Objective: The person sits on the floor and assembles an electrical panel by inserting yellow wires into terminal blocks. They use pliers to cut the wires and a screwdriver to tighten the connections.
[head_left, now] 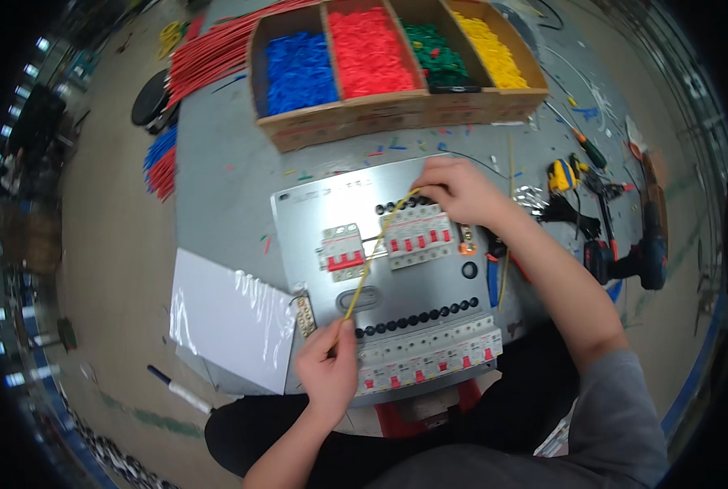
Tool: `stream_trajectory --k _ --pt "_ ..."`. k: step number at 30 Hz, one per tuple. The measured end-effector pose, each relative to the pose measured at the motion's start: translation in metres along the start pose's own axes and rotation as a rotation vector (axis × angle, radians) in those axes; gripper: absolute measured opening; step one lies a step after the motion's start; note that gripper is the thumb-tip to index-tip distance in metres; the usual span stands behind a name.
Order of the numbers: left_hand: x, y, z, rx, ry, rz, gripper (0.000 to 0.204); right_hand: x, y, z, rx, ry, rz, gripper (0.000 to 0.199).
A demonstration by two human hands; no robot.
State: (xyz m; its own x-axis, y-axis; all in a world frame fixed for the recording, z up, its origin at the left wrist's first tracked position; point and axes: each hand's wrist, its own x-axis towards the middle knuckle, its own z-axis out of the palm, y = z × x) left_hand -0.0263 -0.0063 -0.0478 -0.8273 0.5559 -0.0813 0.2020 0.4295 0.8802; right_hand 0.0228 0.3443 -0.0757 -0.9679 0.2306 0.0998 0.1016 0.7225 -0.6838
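A yellow wire runs diagonally across a grey metal mounting panel on the workbench. My left hand pinches the wire's lower end near the panel's front left. My right hand holds its upper end at the top of a white breaker block with red levers. A smaller white breaker with a red lever sits to the left. A long row of white breakers lines the panel's front edge, under a row of black round holes.
A cardboard box at the back holds blue, red, green and yellow pieces in compartments. Red wire bundles lie at back left. A cordless drill, screwdrivers and black cable ties lie at right. A white plastic-wrapped sheet sits left.
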Motion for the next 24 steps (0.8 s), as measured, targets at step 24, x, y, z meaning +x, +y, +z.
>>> stream_trajectory --k 24 --pt "0.019 0.019 -0.01 0.119 0.223 0.44 0.015 -0.039 -0.095 -0.065 -0.113 0.095 0.022 0.014"
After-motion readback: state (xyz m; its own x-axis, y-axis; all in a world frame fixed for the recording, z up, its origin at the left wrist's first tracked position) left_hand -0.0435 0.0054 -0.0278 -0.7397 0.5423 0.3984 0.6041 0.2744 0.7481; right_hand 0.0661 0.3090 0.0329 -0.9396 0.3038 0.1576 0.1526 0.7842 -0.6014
